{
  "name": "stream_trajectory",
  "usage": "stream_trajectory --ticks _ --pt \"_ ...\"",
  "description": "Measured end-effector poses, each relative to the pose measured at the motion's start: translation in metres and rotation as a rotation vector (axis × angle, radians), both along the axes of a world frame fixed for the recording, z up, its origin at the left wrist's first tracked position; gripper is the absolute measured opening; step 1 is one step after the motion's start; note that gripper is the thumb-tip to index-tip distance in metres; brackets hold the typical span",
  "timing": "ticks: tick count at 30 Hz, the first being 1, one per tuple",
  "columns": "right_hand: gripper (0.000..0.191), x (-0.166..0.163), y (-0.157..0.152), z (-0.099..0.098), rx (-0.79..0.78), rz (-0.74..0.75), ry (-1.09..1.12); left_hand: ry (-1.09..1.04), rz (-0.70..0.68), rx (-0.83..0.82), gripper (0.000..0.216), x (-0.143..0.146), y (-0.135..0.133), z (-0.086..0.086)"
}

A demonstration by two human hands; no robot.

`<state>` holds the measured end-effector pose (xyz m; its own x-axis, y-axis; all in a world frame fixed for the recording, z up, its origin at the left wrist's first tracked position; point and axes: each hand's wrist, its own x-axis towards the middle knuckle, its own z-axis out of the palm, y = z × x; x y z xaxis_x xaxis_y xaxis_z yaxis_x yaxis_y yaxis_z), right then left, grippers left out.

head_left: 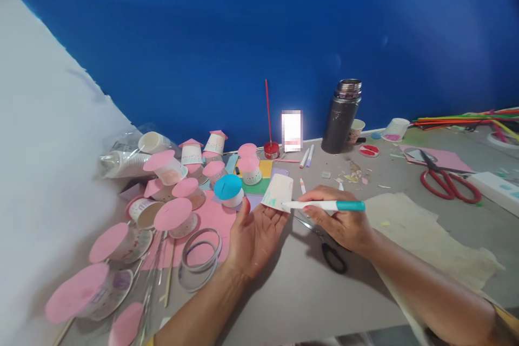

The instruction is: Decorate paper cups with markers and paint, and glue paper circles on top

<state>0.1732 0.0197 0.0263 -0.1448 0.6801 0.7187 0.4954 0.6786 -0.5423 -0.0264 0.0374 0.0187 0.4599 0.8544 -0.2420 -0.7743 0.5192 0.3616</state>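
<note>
My left hand [259,238] is palm up with its thumb raised, and a small white paper cup [279,189] rests on its fingertips. Teal marks show on the side of the cup. Between the thumb and fingers of my right hand [338,221] is a white marker with a teal end [324,205]. Its tip meets the cup's lower edge or lies just in front of it; I cannot tell which. Black-handled scissors [334,258] lie below my right hand, partly hidden by it. A cup with a blue paper disc [229,189] stands near my left thumb.
Several cups with pink paper discs [174,215] crowd the left side, near tape rolls [203,251]. A dark flask [341,119] stands by the blue wall. Red-handled scissors [450,184], pipe cleaners [458,119] and a pale cloth-like sheet [430,243] lie at right.
</note>
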Motion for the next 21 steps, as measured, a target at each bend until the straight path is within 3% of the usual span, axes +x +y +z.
stream_trajectory --ticks 6,10,21 --pt "0.019 -0.0058 -0.0005 -0.0027 -0.027 0.016 -0.099 0.007 -0.009 0.017 0.076 -0.0009 0.0006 -0.002" --pt "0.019 -0.0073 -0.0003 -0.0024 -0.003 -0.057 -0.045 -0.022 -0.029 -0.035 0.078 -0.0034 0.0031 -0.0052" --pt "0.021 -0.005 0.0017 -0.0022 -0.163 -0.094 0.071 -0.069 0.043 -0.169 0.075 -0.0056 0.007 -0.0053"
